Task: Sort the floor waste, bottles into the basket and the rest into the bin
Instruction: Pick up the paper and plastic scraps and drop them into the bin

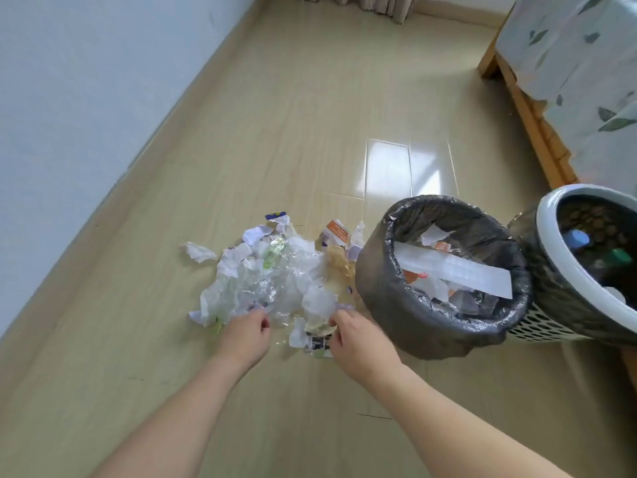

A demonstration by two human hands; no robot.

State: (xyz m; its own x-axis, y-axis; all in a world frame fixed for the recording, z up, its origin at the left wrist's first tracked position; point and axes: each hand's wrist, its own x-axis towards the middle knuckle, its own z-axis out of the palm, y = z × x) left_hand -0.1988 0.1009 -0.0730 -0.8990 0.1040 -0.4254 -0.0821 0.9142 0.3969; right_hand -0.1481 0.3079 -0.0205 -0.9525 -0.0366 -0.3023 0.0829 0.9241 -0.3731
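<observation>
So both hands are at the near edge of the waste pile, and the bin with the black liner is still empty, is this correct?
Not quite. The bin with the black liner is not empty: the head view shows a long white paper strip and other scraps already inside it. The rest holds: the left hand and the right hand are both at the near edge of the waste pile.

Heap of crumpled white paper, clear plastic film and torn wrappers [275,281] on the wooden floor, black-bag-lined round bin [375,281] just right of it holding paper scraps, white-rimmed perforated basket [551,236] beside, holding capped bottles [580,239]
</observation>
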